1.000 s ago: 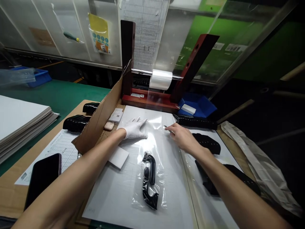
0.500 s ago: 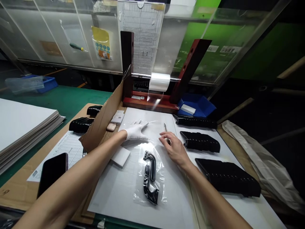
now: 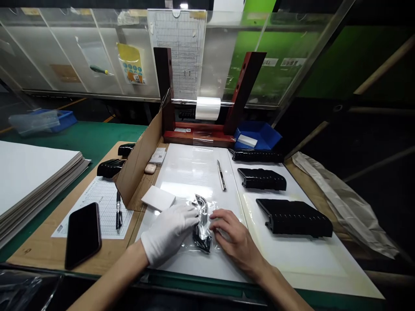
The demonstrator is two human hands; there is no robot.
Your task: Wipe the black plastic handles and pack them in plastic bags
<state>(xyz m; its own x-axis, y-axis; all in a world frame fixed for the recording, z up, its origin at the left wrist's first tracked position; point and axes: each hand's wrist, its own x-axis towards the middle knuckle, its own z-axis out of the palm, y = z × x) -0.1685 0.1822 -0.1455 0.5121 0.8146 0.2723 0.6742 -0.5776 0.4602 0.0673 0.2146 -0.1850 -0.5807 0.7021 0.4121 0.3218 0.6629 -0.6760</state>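
Glossy black curved parts [image 3: 203, 208], shaped like small handles, lie in clear plastic film [image 3: 189, 247] on the white board [image 3: 223, 265]. My left hand [image 3: 171, 229], in a white glove, is at the left side of the film, its fingers closed together on the plastic. On the other side my right hand [image 3: 233, 235], bare, has its fingers bent and apart, the tips at the film's right edge. A slim craft knife [image 3: 221, 175] lies on the board beyond my right hand, touched by neither hand.
A film roll [image 3: 208, 108] hangs on a red stand [image 3: 201, 137]. Black ribbed parts [image 3: 293, 218] line the right side. Left are a white block [image 3: 158, 198], an upright cardboard flap [image 3: 142, 160], a phone [image 3: 83, 235] and a pen [image 3: 118, 211]. A blue bin [image 3: 259, 134] stands behind.
Both hands have come back from the far part of the board to the black parts in film. My right hand has let go of the craft knife. The camera view has shifted.
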